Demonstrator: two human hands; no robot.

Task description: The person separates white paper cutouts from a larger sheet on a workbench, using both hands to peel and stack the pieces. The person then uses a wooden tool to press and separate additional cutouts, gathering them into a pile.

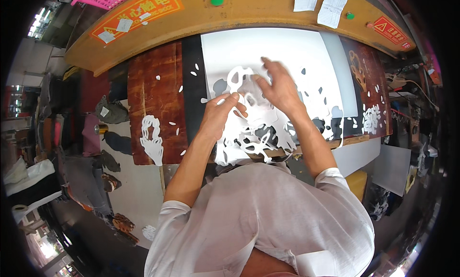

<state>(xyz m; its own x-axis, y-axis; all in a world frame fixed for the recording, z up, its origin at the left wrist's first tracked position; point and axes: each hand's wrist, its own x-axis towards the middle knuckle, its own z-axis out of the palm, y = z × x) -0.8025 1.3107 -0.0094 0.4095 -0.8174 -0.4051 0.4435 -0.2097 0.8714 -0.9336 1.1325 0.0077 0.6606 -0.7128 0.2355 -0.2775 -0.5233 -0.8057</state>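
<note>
My left hand (221, 115) is closed, thumb against fingers, on a white cut-out piece (235, 80) with looped openings. To its right, my right hand (281, 88) has its fingers spread, slightly blurred, over the same white material; whether its thumb touches the piece I cannot tell. Under both hands lies a large white sheet (268, 45) with many holes cut in its near part. Its torn-looking near edge (258, 145) hangs in strips toward my body.
A yellow machine beam (258, 11) with green buttons spans the far side. On the red-brown board (155, 95) at left lies a stack of white cut pieces (152, 140). At right are a brown looped shape (357, 68) and a heap of small white bits (371, 119).
</note>
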